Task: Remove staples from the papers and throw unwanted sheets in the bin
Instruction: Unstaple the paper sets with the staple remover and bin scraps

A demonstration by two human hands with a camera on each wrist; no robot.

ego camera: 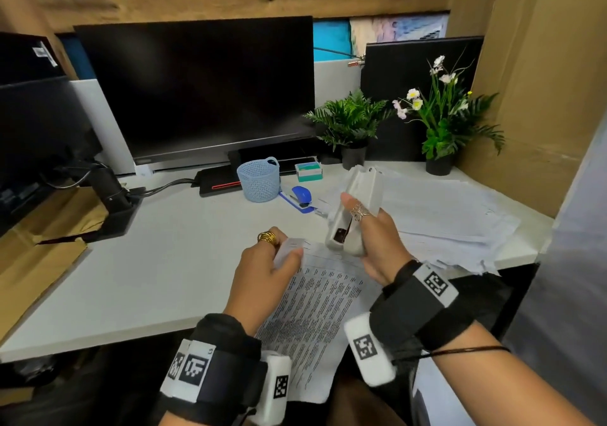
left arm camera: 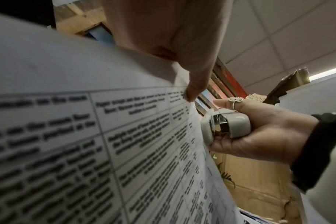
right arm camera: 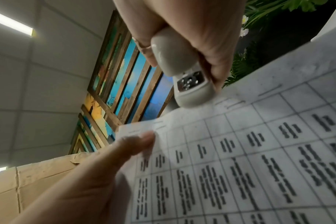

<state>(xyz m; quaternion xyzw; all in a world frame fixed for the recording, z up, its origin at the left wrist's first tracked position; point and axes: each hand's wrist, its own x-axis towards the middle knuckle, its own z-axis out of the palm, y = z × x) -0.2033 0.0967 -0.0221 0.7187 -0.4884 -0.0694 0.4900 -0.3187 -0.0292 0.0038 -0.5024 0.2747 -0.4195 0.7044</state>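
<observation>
Glossy plastic stapler (left arm camera: 228, 127), chrome metal insert; matt printed paper (ego camera: 315, 310).

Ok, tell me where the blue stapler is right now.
In the head view the blue stapler lies on the desk, just right of the light blue basket and in front of the small green box, beyond both hands.

A white desk (ego camera: 157, 261) sits in a cubicle walled by rough timber planks (ego camera: 230, 2) above and brown cardboard panels (ego camera: 512, 97) to the right; a dark monitor (ego camera: 197, 87) stands at centre, a second black screen (ego camera: 36, 103) on an arm at left; two potted plants (ego camera: 351, 123) stand beside a grey partition (ego camera: 335, 80); overhead, white ceiling tiles (left arm camera: 278, 30) carry a strip light (right arm camera: 11, 22); a blue and yellow slatted wooden panel (right arm camera: 125, 84) hangs above.
</observation>
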